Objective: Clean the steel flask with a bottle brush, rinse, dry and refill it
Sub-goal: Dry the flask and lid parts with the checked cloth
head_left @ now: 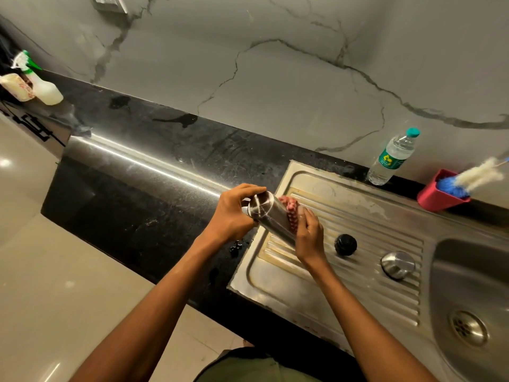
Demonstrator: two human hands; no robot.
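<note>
A: The steel flask (271, 216) is held tilted above the draining board (325, 274), base end toward the camera. That base is gripped by the curled fingers of the left hand (234, 213).

B: And a red checked cloth (291, 215) is wrapped around the flask's body, clasped there by the right hand (309, 238).

A: The black stopper (345, 244) and steel cap (397, 264) are seen on the board, well apart from the flask.

B: A water bottle (392, 158) is stood by the wall.

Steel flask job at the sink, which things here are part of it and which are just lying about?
Part of the job:
steel flask
red cloth
black stopper
steel cap
bottle brush
water bottle

Lying about:
spray bottle
white packet
</note>
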